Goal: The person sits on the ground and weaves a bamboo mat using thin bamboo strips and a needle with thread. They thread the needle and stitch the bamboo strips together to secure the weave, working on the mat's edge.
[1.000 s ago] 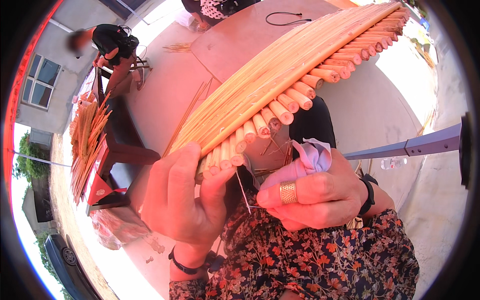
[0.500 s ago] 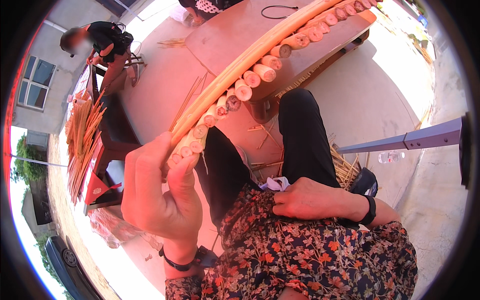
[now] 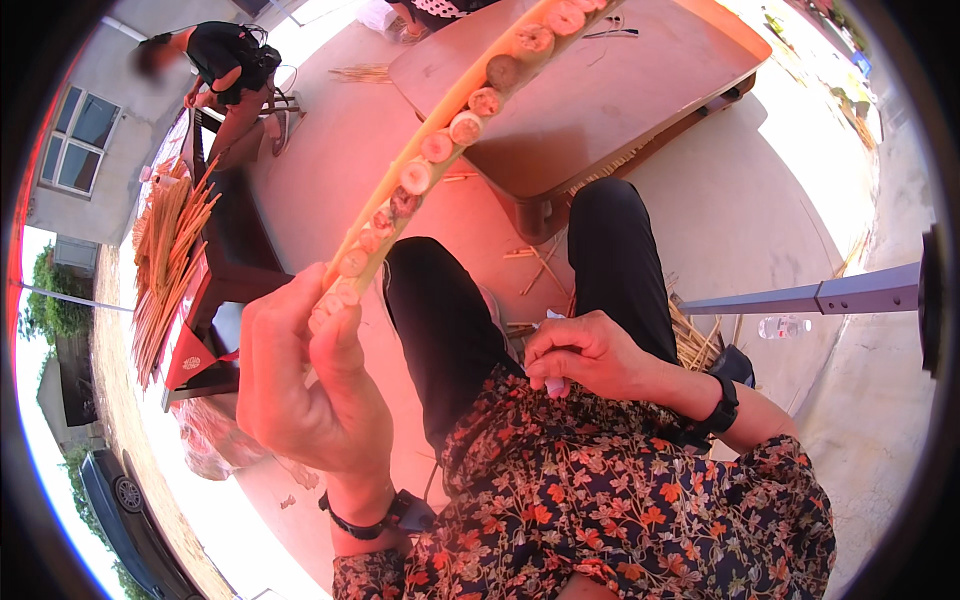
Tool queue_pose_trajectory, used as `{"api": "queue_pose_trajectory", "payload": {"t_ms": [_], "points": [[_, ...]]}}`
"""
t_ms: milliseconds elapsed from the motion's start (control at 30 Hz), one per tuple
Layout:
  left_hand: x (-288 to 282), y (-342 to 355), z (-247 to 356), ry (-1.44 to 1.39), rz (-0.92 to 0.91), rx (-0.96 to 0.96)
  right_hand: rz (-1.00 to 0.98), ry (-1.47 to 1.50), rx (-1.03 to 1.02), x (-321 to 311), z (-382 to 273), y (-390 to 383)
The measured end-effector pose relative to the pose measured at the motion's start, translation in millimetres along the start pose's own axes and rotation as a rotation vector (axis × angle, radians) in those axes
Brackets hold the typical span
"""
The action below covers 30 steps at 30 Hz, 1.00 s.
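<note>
My left hand (image 3: 315, 400) is raised, thumb and fingers closed on the lower end of a long, pale, curved strip of stalks (image 3: 437, 147). Round cut stalk ends sit side by side along the strip, some pinkish and some darker in the middle. Its far end runs out of the top of the head view. Low in front of my lap, my right hand (image 3: 592, 352) pinches a crumpled white cloth or tissue (image 3: 556, 386), mostly covered by the fingers.
A brown table (image 3: 620, 120) stands ahead. At left, a pile of thin sticks (image 3: 172, 262) lies on a dark table (image 3: 250, 235), with a bent-over person (image 3: 228, 70) beyond. More sticks (image 3: 692, 342), a metal bar (image 3: 780, 300) and a plastic bottle (image 3: 785, 327) are at right.
The strip has tilted steeper, its far part swinging left and turning its cut ends toward me. My right hand has risen slightly from my lap, bringing the white cloth or tissue along.
</note>
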<state>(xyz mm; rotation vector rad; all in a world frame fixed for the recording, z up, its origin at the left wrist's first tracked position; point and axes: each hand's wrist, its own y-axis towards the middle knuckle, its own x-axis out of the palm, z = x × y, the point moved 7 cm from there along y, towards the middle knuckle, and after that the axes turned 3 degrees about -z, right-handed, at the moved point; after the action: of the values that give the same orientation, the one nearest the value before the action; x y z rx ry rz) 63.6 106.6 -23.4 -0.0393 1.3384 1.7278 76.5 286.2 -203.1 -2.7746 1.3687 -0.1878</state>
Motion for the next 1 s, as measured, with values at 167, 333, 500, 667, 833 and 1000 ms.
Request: {"api": "queue_pose_trajectory", "payload": {"t_ms": [167,333,500,667,833,1000], "points": [[-1.8,-11.6,-0.2,-0.001,-0.005,-0.003,0.149,0.48,-0.42,-2.6,-71.0,23.7],[4.4,-21.1,5.4,-0.006,-0.04,-0.027,0.128,0.908,-0.42,17.1,-55.4,35.9],[5.7,-24.4,10.9,0.023,-0.082,0.021,0.175,0.89,-0.407,16.0,-63.7,37.3],[9.7,-26.2,15.8,0.004,-0.058,0.067,0.184,0.907,-0.426,18.9,-60.8,34.5],[10.0,-29.9,16.2,0.011,-0.08,0.066,0.119,0.86,-0.412,29.2,-76.3,32.3],[10.2,-30.2,21.0,0.044,-0.11,0.083,0.196,0.679,-0.276,27.0,-67.7,33.5]]}}
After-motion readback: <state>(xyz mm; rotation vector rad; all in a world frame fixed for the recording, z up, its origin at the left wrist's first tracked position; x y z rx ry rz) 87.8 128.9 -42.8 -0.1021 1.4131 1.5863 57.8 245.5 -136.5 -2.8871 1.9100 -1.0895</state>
